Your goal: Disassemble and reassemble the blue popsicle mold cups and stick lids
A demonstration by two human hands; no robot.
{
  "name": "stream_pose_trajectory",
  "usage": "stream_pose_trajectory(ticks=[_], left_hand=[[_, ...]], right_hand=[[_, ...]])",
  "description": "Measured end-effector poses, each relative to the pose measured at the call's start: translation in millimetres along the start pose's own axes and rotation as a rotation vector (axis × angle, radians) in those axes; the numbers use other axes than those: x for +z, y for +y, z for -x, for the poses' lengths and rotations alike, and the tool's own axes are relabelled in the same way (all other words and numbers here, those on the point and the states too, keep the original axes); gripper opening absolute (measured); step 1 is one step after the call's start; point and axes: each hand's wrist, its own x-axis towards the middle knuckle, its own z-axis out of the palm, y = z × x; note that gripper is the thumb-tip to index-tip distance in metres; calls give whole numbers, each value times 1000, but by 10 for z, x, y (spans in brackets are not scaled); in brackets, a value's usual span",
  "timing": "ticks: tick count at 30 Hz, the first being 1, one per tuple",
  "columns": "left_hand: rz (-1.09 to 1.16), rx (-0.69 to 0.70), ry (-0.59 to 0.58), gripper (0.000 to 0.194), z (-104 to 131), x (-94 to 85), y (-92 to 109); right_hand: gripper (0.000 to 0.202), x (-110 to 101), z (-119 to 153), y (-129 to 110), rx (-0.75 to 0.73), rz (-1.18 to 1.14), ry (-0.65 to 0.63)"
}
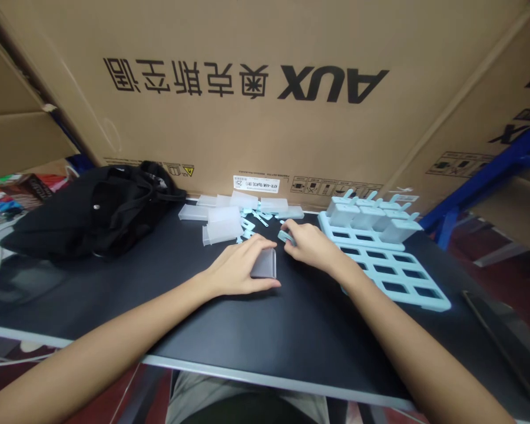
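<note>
Near the middle of the black table, my left hand (pixel 242 265) grips a translucent popsicle mold (pixel 265 265) on its side, the rimmed end turned to the right. Just right of it, my right hand (pixel 307 241) pinches a light-blue popsicle stick lid (pixel 286 237), partly hidden by the fingers. The lid and the mold are apart. Beyond my hands lies a pile of loose translucent molds (pixel 224 224) with several small light-blue stick lids (pixel 259 217) among them. To the right, a light-blue mold rack (pixel 401 271) has rectangular slots; several capped molds (pixel 364 217) stand upright in its back part.
A large cardboard box (pixel 247 135) walls off the back of the table. On the left lies a black bag (pixel 101 212) beside a cluttered heap. A blue metal post (pixel 450 227) and a dark flat object (pixel 503 341) are at the right. The table's pale front edge (pixel 247 383) runs before me.
</note>
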Motion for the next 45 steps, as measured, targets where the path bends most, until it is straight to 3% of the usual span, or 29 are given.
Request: stream_pose_trajectory(ticks=[3, 6, 8, 11, 16, 22, 29, 31, 34, 36, 39, 45], left_hand=[[24, 2, 105, 77, 9, 43, -39], [50, 50, 239, 83, 18, 94, -81], [62, 99, 312, 84, 20, 114, -104], [47, 111, 353, 83, 22, 103, -113], [13, 62, 255, 74, 27, 11, -85], [33, 111, 182, 66, 34, -28, -90], [72, 90, 103, 56, 58, 6, -102], [75, 88, 78, 51, 57, 10, -74], [69, 119, 67, 47, 55, 13, -21], [63, 137, 60, 46, 57, 17, 3], [61, 118, 16, 46, 56, 23, 12], [107, -22, -88, 54, 46, 1, -17]], right_hand=[[21, -62, 132, -61, 38, -571, 91], [33, -64, 217, -161, 105, -1107, 93], [36, -32, 241, -226, 114, -1273, 24], [35, 41, 248, -300, 106, -1338, -116], [42, 119, 261, -369, 36, -1271, -230], [55, 163, 287, -380, -59, -1201, -419], [52, 98, 313, -362, -153, -980, -451], [45, 50, 282, -294, -162, -866, -363], [26, 37, 172, -103, -56, -437, 12], [24, 82, 83, 44, 67, -88, 184], [25, 176, -6, 199, 161, 123, 165], [28, 214, 6, 202, 239, 54, 78]])
